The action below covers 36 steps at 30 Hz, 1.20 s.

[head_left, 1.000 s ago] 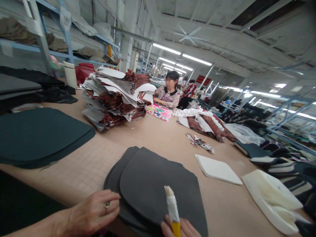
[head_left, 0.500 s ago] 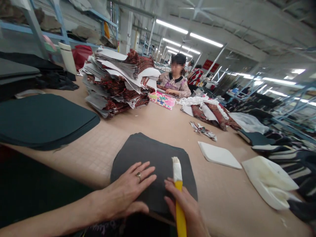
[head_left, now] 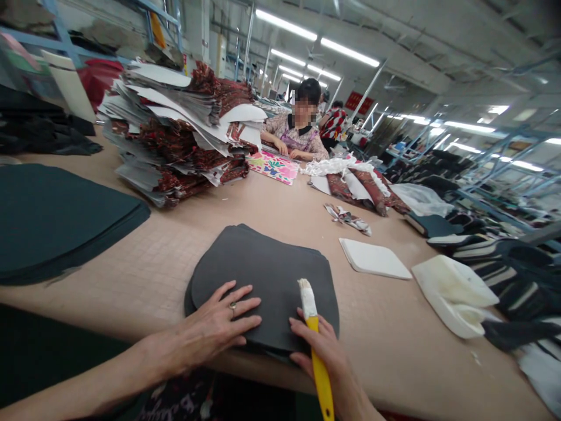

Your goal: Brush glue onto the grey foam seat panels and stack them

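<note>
A small stack of dark grey foam pads (head_left: 267,275) lies on the tan table (head_left: 175,251) right in front of me. My left hand (head_left: 217,324) rests flat on the top pad with its fingers spread; a ring shows on one finger. My right hand (head_left: 326,354) grips a yellow-handled brush (head_left: 314,345) whose whitish bristles point away from me over the pad's near right part. The right hand's fingertips touch the pad's edge.
A larger pile of dark pads (head_left: 56,216) lies at left. A tall heap of red patterned and white sheets (head_left: 179,128) stands behind. White foam pieces (head_left: 372,257), (head_left: 451,292) lie at right. A person (head_left: 298,131) sits at the table's far end.
My left hand moved from the table edge onto the top pad and spread flat. The fanned pads now lie squared in one stack. My right hand with the brush came further into view.
</note>
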Available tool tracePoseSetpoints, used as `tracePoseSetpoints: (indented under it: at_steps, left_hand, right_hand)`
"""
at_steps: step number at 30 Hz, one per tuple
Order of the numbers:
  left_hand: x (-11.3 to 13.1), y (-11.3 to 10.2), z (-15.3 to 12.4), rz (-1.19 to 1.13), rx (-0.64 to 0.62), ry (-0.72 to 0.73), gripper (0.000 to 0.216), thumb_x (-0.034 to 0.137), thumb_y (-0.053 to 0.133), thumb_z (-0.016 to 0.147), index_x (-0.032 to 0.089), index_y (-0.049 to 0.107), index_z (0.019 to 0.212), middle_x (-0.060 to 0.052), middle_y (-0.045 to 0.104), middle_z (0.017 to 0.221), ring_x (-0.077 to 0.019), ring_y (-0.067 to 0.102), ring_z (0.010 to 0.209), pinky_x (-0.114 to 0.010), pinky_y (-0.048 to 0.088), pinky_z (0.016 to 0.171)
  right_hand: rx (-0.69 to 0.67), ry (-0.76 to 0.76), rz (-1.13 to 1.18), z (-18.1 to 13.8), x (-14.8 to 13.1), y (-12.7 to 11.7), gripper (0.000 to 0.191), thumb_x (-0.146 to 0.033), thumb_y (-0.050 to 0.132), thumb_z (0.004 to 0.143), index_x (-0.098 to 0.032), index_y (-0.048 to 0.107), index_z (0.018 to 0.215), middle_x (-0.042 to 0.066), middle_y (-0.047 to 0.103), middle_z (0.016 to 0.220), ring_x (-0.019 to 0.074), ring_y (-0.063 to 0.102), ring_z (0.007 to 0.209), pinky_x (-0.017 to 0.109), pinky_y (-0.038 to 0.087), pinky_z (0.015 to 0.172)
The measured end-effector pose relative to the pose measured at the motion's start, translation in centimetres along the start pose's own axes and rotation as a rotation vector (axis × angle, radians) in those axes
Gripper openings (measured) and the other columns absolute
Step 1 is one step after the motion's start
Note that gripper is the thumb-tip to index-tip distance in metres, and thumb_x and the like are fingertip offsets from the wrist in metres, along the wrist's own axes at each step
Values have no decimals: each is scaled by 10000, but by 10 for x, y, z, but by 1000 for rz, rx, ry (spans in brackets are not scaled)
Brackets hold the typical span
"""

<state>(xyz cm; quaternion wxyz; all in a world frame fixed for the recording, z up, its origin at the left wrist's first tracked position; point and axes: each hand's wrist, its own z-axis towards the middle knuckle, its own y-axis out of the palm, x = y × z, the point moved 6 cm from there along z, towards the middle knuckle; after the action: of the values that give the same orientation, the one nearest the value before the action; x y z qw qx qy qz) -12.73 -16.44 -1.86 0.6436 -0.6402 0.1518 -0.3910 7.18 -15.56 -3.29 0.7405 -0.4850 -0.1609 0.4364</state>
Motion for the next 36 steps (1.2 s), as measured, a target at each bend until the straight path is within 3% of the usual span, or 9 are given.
tracePoseSetpoints:
  at_steps: [4,10,13,17,23,25,29,32,36]
  left_hand:
    - [-1,-1,5,26,32,36,374,133,500,834,263,495,1185,-36,494,1299,-271,352,1249,-419,204,1026]
    - [3,-14,28,10,66,-45,196,244,419,895,196,607,918,-36,614,1079,-197,518,1053,-342,342,945]
    - [-3,-6,45,133,74,-103,364,328,476,870,136,507,1178,-109,503,1271,-254,409,1203,-399,292,1014]
    - [-9,13,53,221,41,-122,645,430,498,831,91,313,1347,-168,309,1408,-308,255,1301,-472,222,1052]
    - [-25,5,42,99,86,-135,518,392,428,865,210,343,1343,-89,274,1439,-253,228,1321,-432,224,1066]
    - [-52,-10,29,27,242,-264,474,396,412,858,233,399,1303,-68,318,1424,-251,248,1314,-429,231,1064]
    - [-127,-32,-22,-342,499,-871,734,489,508,697,92,359,1296,-198,437,1308,-318,411,1209,-458,293,1027]
    - [-144,-28,-39,-802,448,-1117,928,531,652,517,58,371,1265,-220,497,1245,-340,464,1161,-415,389,969]
    - [-127,-29,-21,-1128,279,-1098,631,537,728,431,85,631,860,-193,683,890,-370,625,894,-413,531,748]
  right_hand:
    - [107,33,-67,-14,8,10,255,-214,439,811,-220,632,977,73,674,982,210,634,915,334,548,739]
    - [132,387,198,8,9,0,192,-275,490,834,-249,629,964,41,675,954,180,633,891,290,529,774]
    - [198,511,249,41,5,11,230,-256,471,857,-220,574,1060,62,645,1028,185,601,978,314,502,847]
    - [200,473,96,71,2,33,278,-215,414,880,-202,545,1125,89,605,1121,231,520,1088,412,455,902]
    - [277,712,-8,15,55,11,352,-351,414,872,-169,551,1140,138,594,1089,264,541,1013,431,452,853]
    - [344,841,60,-10,79,4,432,-433,458,831,-162,529,1160,148,597,1060,269,569,963,415,465,822]
    - [464,986,307,-27,102,16,652,-514,509,748,-122,407,1260,180,542,1181,286,552,1052,384,469,851]
    - [473,943,373,-20,94,31,756,-521,519,729,-125,305,1336,176,430,1322,300,423,1210,392,409,945]
    - [490,938,355,-26,87,43,834,-608,439,747,-111,217,1379,176,408,1343,320,381,1241,422,361,991]
